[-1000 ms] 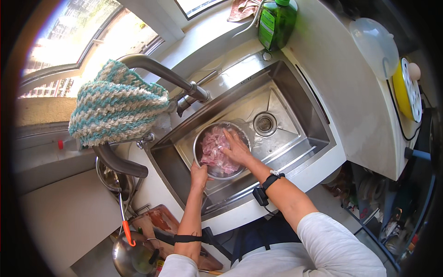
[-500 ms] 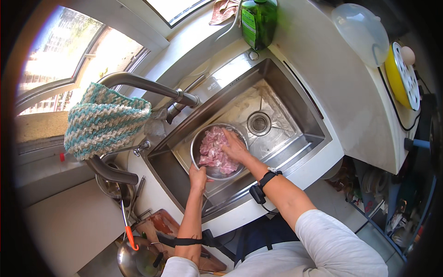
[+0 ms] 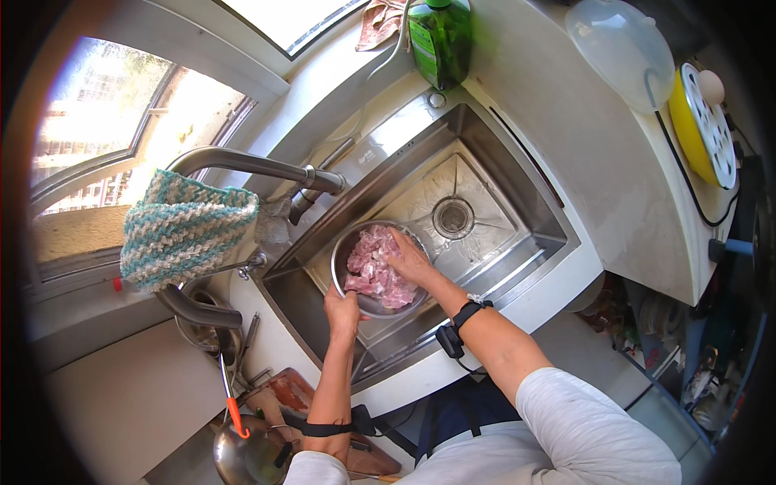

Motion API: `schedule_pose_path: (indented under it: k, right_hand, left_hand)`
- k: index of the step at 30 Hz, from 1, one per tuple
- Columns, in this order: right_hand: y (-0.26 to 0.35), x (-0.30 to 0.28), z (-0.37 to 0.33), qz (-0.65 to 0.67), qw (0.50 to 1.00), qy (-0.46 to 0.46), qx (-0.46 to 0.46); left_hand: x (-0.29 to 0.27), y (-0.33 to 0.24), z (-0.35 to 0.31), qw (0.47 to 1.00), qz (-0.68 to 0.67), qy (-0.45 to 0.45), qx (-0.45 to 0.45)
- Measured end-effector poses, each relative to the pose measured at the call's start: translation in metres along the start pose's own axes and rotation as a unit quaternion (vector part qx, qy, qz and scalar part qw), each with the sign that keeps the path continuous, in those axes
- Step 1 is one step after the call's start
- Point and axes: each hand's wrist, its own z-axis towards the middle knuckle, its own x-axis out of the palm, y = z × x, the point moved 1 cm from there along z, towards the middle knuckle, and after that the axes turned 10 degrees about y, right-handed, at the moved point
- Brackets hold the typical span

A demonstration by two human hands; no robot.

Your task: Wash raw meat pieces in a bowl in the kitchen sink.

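Metal bowl (image 3: 353, 252) sits in the steel sink (image 3: 517, 222), left of the drain (image 3: 453, 217), full of pink raw meat pieces (image 3: 373, 271). Left hand (image 3: 343, 305) grips the bowl's near rim, fingers curled around the edge, thumb side on the rim. Right hand (image 3: 410, 259) lies on top of the meat inside the bowl, fingers loosely spread and pressed into the pieces; whether it pinches any one piece, cannot tell. Black watch (image 3: 471, 310) on the right wrist, dark strap on the left upper forearm.

Curved tap (image 3: 250, 166) arcs over the sink's left edge, with a teal and white knitted cloth (image 3: 182, 228) hung over it. Green bottle (image 3: 440, 32) stands behind the sink at the back corner, a pinkish rag (image 3: 378, 20) just beside it. On the counter to the right: a clear plastic dome lid (image 3: 621, 40) and a yellow round tray with white holes (image 3: 702, 121), one egg on it. Lower left, well apart from the sink: a steel ladle with an orange handle (image 3: 234, 416) and a wooden board (image 3: 283, 396).
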Motion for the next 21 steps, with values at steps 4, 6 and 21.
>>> schedule_pose_path:
  k: [4,6,21]
  right_hand:
    - [0.011,0.006,-0.002,0.045,0.999,-0.014,-0.004]
    - [0.016,0.008,-0.003,0.077,0.997,-0.029,0.007]
    - [0.059,0.004,-0.024,0.218,0.971,-0.098,0.030]
  left_hand:
    - [-0.004,-0.027,-0.011,0.997,0.078,-0.024,0.006]
    - [-0.003,-0.045,-0.018,0.994,0.106,-0.029,0.018]
    - [0.029,-0.138,-0.062,0.897,0.412,-0.081,0.140]
